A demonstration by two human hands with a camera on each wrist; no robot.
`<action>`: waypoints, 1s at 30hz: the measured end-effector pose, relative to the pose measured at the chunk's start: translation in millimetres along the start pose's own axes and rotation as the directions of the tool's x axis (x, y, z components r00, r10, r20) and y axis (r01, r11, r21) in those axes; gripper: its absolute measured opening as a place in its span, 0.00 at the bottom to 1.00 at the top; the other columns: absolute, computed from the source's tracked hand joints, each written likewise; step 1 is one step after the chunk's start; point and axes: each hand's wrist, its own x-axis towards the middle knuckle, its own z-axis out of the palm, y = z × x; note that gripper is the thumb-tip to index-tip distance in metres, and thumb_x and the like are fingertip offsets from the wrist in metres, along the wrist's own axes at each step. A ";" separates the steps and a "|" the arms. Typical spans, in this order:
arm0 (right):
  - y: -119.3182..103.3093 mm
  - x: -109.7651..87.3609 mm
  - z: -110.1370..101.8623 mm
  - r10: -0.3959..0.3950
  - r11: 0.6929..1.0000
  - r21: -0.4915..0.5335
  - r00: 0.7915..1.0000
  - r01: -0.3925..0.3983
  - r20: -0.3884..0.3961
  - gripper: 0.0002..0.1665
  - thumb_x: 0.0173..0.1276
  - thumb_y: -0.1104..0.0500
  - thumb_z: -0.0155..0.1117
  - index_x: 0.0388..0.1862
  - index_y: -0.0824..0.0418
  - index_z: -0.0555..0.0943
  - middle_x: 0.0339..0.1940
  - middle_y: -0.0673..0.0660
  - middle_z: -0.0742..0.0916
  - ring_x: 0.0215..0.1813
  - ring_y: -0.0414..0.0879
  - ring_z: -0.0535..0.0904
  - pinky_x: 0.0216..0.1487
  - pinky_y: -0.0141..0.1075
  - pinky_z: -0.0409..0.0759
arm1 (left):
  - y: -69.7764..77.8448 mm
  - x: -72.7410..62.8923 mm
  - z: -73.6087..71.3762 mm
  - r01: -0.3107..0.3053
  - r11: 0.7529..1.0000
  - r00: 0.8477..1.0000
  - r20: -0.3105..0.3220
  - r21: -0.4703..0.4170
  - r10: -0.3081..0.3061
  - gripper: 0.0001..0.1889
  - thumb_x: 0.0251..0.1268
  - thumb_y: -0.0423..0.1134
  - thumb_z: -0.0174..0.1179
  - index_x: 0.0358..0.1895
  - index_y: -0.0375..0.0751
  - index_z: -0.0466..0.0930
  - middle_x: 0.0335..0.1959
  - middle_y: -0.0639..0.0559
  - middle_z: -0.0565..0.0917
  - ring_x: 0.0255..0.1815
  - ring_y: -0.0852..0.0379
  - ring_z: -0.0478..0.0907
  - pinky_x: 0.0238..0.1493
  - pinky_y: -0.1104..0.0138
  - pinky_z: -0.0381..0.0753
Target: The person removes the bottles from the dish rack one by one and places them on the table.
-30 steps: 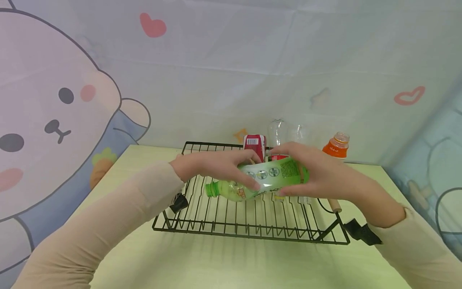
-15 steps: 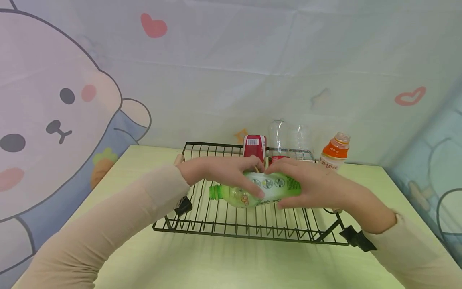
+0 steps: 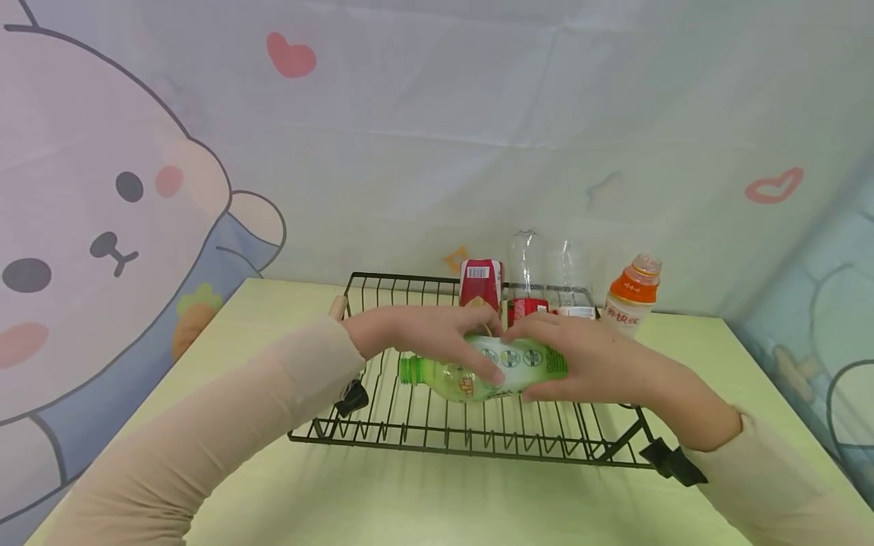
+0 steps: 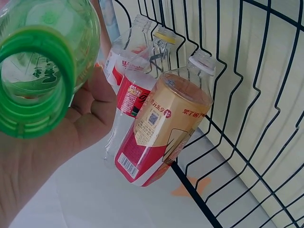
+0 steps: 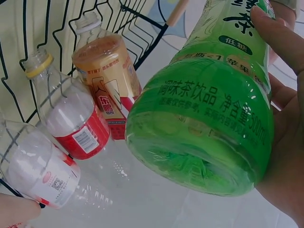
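Both hands hold a green tea bottle (image 3: 510,362) on its side above the wire rack. Its uncapped green neck points left and its base right. My left hand (image 3: 433,334) grips it from above behind the shoulder, the thumb along the front. Around the base end curls my right hand (image 3: 594,360), thumb in front and fingers over the top. The right wrist view shows the bottle's green base (image 5: 204,114) up close. Behind it a red-and-tan bottle (image 4: 156,133) lies tilted on the rack, beside a clear bottle with a red label (image 5: 80,135) and another with a white-and-red label (image 5: 45,175).
The black wire rack (image 3: 451,449) stands on a pale green table (image 3: 410,504), a wooden handle (image 3: 337,307) at its left side. An orange-and-white-labelled bottle (image 3: 631,292) leans at the rack's right. A printed cloth (image 3: 423,152) hangs behind the table.
The green tea bottle has come down and nearer to me, turning more level. My right hand has slid left along it, closer to my left hand. The bottles behind now show more.
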 end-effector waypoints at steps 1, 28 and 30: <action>0.4 -0.4 0.7 -0.001 1.000 0.000 1.000 0.001 -0.001 0.35 0.54 0.48 0.76 0.60 0.51 0.75 0.57 0.47 0.81 0.48 0.42 0.76 0.41 0.32 0.79 | -0.3 0.6 0.5 -0.003 1.000 1.000 0.000 -0.001 0.003 0.28 0.60 0.49 0.65 0.59 0.47 0.64 0.51 0.49 0.73 0.44 0.53 0.81 0.41 0.64 0.83; 15.9 -9.4 13.5 0.055 0.996 0.078 0.998 -0.052 -0.026 0.40 0.54 0.48 0.76 0.66 0.54 0.74 0.55 0.48 0.83 0.48 0.43 0.76 0.45 0.39 0.73 | -4.0 15.8 9.7 -0.014 0.999 1.000 -0.019 0.042 0.015 0.26 0.60 0.50 0.65 0.57 0.48 0.67 0.49 0.53 0.76 0.48 0.55 0.77 0.42 0.66 0.82; 17.3 -10.6 12.5 0.055 0.997 0.062 0.998 -0.052 -0.039 0.39 0.54 0.49 0.76 0.65 0.55 0.75 0.54 0.48 0.83 0.46 0.42 0.76 0.44 0.37 0.73 | -2.4 17.3 8.4 -0.017 0.998 1.000 -0.020 0.061 0.018 0.26 0.60 0.51 0.65 0.57 0.49 0.67 0.49 0.54 0.76 0.48 0.56 0.76 0.43 0.66 0.82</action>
